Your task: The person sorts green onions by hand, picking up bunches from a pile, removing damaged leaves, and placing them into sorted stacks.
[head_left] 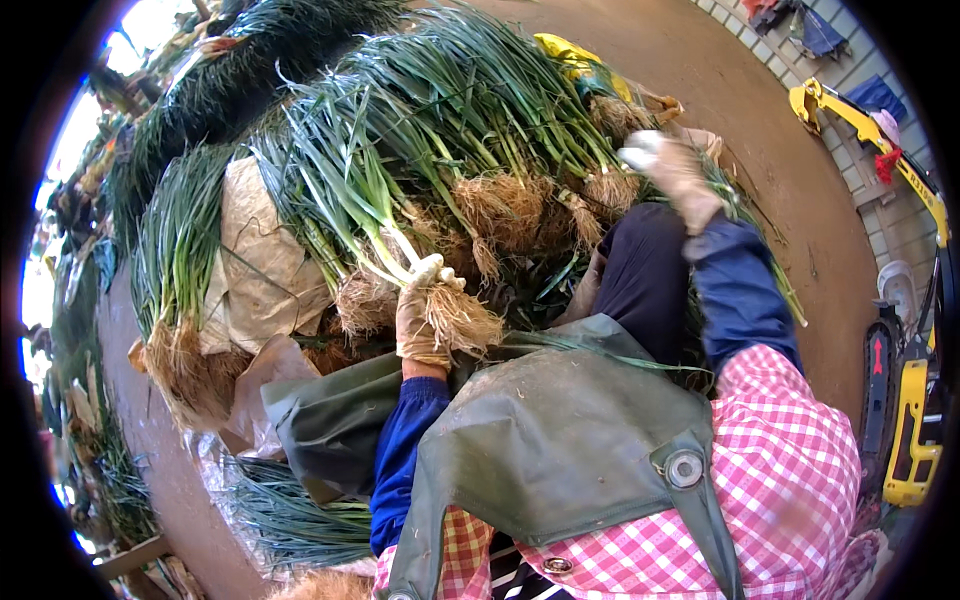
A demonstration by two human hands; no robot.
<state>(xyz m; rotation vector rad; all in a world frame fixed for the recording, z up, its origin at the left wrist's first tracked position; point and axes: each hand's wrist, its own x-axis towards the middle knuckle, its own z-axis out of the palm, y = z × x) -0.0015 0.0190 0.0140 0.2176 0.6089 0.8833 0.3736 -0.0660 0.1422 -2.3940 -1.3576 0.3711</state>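
My left hand (424, 318), in a tan and white work glove, is closed around a small bunch of green onions (385, 240). Their long leaves point up and away, and the stringy roots (460, 318) hang out by my fingers. My right hand (670, 172), gloved alike, is raised above my right knee at the right end of the large pile of green onions (440, 120). Motion smears its fingers, so whether it grips anything is unclear. Just beyond both hands, the pile's roots (510, 208) face me.
At the left, another bundle of green onions (185, 240) leans by a tan sack (255, 240). More leaves (295, 515) lie on plastic at lower left. A yellow bag (580, 62) sits behind the pile. A yellow mini excavator (912, 430) stands at the right by a tiled wall (840, 150).
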